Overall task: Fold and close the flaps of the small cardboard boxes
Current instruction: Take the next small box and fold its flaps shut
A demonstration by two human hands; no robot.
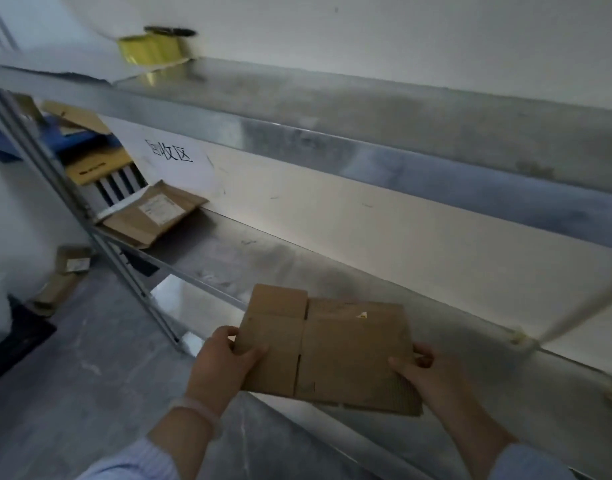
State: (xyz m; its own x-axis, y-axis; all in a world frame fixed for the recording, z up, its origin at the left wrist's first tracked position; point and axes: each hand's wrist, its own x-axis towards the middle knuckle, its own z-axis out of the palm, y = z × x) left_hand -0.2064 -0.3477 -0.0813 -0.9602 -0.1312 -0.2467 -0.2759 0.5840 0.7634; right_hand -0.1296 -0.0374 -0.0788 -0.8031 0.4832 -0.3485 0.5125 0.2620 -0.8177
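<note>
While hands [225, 362] [432, 375] grip box [332, 348] edges, shelf [332, 271] beyond

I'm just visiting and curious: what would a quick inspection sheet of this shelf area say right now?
Surface: grey metal shelf, scuffed and smudged.
Job's things: flattened cardboard box, held over the shelf's front edge, flaps not yet folded.
Clutter: cardboard pieces at the shelf's left end; cardboard scraps on the grey floor; a blurred yellow object on the upper shelf.
Hands: left hand grips the box's left edge; right hand grips its right edge.
Cables: nothing seen.
Surroundings: white wall behind the shelves, with a handwritten paper sign.
</note>
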